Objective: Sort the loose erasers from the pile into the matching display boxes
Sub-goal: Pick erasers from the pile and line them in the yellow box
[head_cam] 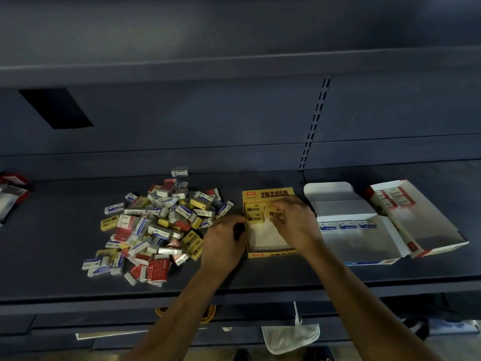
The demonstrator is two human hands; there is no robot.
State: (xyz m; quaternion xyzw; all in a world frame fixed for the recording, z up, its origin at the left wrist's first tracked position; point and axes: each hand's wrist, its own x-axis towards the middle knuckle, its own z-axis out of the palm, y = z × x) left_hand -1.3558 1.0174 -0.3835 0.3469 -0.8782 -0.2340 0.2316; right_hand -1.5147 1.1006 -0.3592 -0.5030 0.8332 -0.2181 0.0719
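Dark blue-grey store shelving fills the view, and one broad shelf [65,230] carries everything. On its left half lies the pile of loose erasers [156,225], a jumble of yellow, blue-and-white and red-and-white sleeves too many and too overlapped to count. One lone eraser [180,172] sits apart behind the pile, against the back panel.

Three open display boxes stand in a row to the right of the pile. The yellow box [270,254] is nearest it, with two yellow erasers plainly seen side by side along its far left end and white bare floor toward the front. The blue-and-white box [364,246] comes next, lid flap raised, with three blue erasers in one row at its back. The red-and-white box [429,230] is farthest right, angled, with a cluster of red erasers at its far end; their number is unclear.

Both hands are at the yellow box. The right hand [292,222] reaches in from above, fingers curled, pinching a third yellow eraser [275,212] just beside the two already placed. The left hand [223,241] rests at the box's left wall with fingers curled; whether it grips anything cannot be told.

Some red-and-white packets [11,194] lie at the shelf's far left edge.
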